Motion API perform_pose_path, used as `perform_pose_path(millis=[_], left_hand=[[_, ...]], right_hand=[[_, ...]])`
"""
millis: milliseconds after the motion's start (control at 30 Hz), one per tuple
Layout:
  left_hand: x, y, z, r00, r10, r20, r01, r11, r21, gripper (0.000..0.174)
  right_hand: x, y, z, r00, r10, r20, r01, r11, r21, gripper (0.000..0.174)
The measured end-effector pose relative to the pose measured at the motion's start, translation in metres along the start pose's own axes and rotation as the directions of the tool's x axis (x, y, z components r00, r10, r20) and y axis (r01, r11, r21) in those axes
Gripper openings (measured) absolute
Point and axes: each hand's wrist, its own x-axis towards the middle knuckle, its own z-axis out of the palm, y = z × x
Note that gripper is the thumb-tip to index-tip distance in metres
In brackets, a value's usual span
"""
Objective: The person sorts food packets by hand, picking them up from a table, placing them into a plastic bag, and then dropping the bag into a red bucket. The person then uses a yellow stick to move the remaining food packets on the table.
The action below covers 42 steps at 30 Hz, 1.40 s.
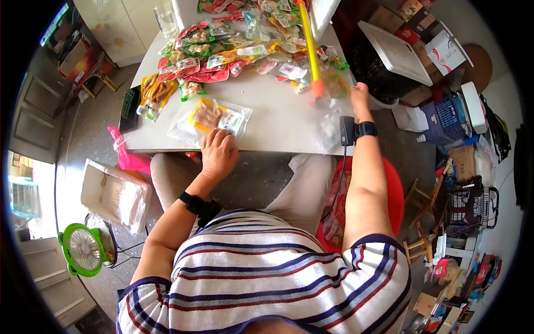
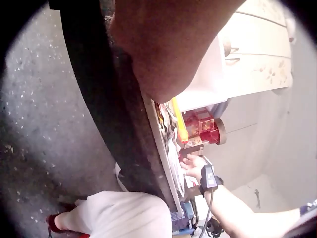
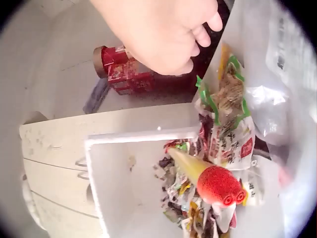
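My left hand (image 1: pixel 219 153) rests at the table's front edge, fingers on the near side of a clear plastic bag (image 1: pixel 240 115). Inside that bag lies a yellow-marked packet of brownish food (image 1: pixel 207 116). Only the underside of that hand and wrist shows in the left wrist view. At the table's right edge my right hand (image 1: pixel 360 96) is raised, holding nothing visible; its fingers (image 3: pixel 201 35) are loosely bent in the right wrist view. A blurred clear plastic bag (image 1: pixel 329 127) lies beside the right wrist. Close by is a yellow rod (image 1: pixel 309 44) with a red end (image 3: pixel 218 184).
Many food packets (image 1: pixel 211 53) are heaped across the back of the table (image 1: pixel 267 122), before a white foam box (image 3: pixel 133 136). A yellow packet (image 1: pixel 156 94) lies at the left. A red tub (image 1: pixel 394 189) stands by the right leg, a foam box (image 1: pixel 111 183) at the left.
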Motion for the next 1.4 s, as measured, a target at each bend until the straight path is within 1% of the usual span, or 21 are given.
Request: perform_pose_path(millis=[33,67,133,200,267,300,333,400,467,500,533,600,700,800,900,1000,1100,1167,1233,1333,1400], left_hand=[[0.000,0.000,0.000,1.000,0.000,0.001,0.000,1.000,0.001,0.027],[-0.001,0.000,0.000,1.000,0.001,0.004,-0.001,1.000,0.002,0.027],[0.000,-0.001,0.000,1.000,0.010,0.007,-0.010,1.000,0.009,0.027],[0.001,-0.002,0.002,1.000,0.016,-0.004,-0.015,1.000,0.013,0.028],[0.000,-0.001,0.005,1.000,0.014,-0.007,-0.014,1.000,0.004,0.028],[0.000,-0.001,0.004,1.000,0.011,-0.008,-0.011,1.000,-0.003,0.027],[0.000,-0.001,0.004,1.000,0.008,-0.008,-0.008,1.000,-0.010,0.027],[0.001,-0.001,0.004,1.000,0.012,-0.005,-0.012,1.000,-0.004,0.027],[-0.001,-0.002,0.005,1.000,0.012,-0.002,-0.012,1.000,0.010,0.028],[-0.002,-0.002,0.005,1.000,0.011,0.004,-0.011,1.000,0.010,0.028],[-0.001,-0.004,0.006,1.000,0.010,0.006,-0.010,1.000,0.012,0.028],[-0.001,-0.005,0.007,1.000,0.008,0.008,-0.008,1.000,0.010,0.029],[-0.001,-0.005,0.006,1.000,0.007,0.011,-0.007,1.000,0.001,0.029],[-0.001,-0.004,0.005,1.000,0.010,0.010,-0.010,1.000,0.001,0.030],[-0.001,-0.003,0.002,0.999,0.011,0.031,-0.011,1.000,0.000,0.031],[-0.001,-0.004,0.003,0.999,0.011,0.038,-0.011,1.000,0.001,0.031],[-0.003,-0.002,0.002,1.000,0.010,0.027,-0.010,1.000,-0.004,0.030],[-0.002,-0.002,0.001,1.000,0.030,0.005,-0.029,1.000,-0.003,0.028],[-0.002,-0.002,0.001,1.000,0.025,0.004,-0.025,1.000,-0.007,0.028],[-0.003,-0.002,0.001,1.000,0.023,-0.002,-0.023,1.000,-0.003,0.027],[-0.003,-0.001,0.000,1.000,0.026,-0.004,-0.026,1.000,-0.006,0.028]], right_hand=[[0.005,0.003,0.005,0.999,0.033,0.023,-0.031,0.998,-0.055,0.025],[0.010,0.006,0.011,0.991,0.071,0.117,-0.031,0.949,-0.312,0.027],[-0.010,-0.020,0.021,0.974,-0.049,0.223,0.121,0.938,-0.323,0.026],[-0.020,-0.025,0.041,0.972,-0.107,0.210,0.179,0.914,-0.363,0.024],[-0.034,-0.041,0.046,0.946,-0.085,0.314,0.213,0.891,-0.401,0.029],[-0.046,-0.055,0.038,0.909,-0.097,0.405,0.226,0.932,-0.283,0.029],[-0.038,-0.039,0.054,0.870,-0.149,0.470,0.251,0.954,-0.161,0.026],[-0.048,-0.053,0.041,0.913,-0.177,0.366,0.236,0.964,-0.124,0.023],[-0.037,-0.050,0.031,0.974,-0.124,0.190,0.151,0.979,-0.135,0.022],[-0.025,-0.039,0.025,0.972,-0.176,0.155,0.210,0.947,-0.243,0.024],[-0.018,-0.036,0.022,0.992,-0.084,0.090,0.110,0.930,-0.352,0.032],[0.001,-0.018,0.021,0.998,0.024,0.064,0.005,0.907,-0.422,0.048],[0.009,-0.021,0.019,0.942,0.277,0.190,-0.123,0.810,-0.573,0.051],[0.006,-0.038,0.011,0.915,0.257,0.311,-0.054,0.842,-0.537,0.062],[-0.004,-0.070,-0.003,0.896,0.308,0.319,-0.039,0.771,-0.635,0.065],[-0.001,-0.047,0.007,0.957,0.200,0.211,-0.049,0.826,-0.561,0.056],[0.017,0.001,0.028,0.977,0.116,0.178,-0.042,0.925,-0.377,0.037],[0.018,0.015,0.021,0.955,0.175,0.241,-0.150,0.982,-0.118,0.029],[0.011,0.008,0.012,0.955,0.182,0.234,-0.231,0.952,0.201,0.020],[-0.004,-0.019,-0.014,0.970,0.163,0.182,-0.230,0.864,0.448,0.018],[-0.005,-0.024,-0.027,0.962,0.224,0.154,-0.271,0.827,0.493,0.025]])
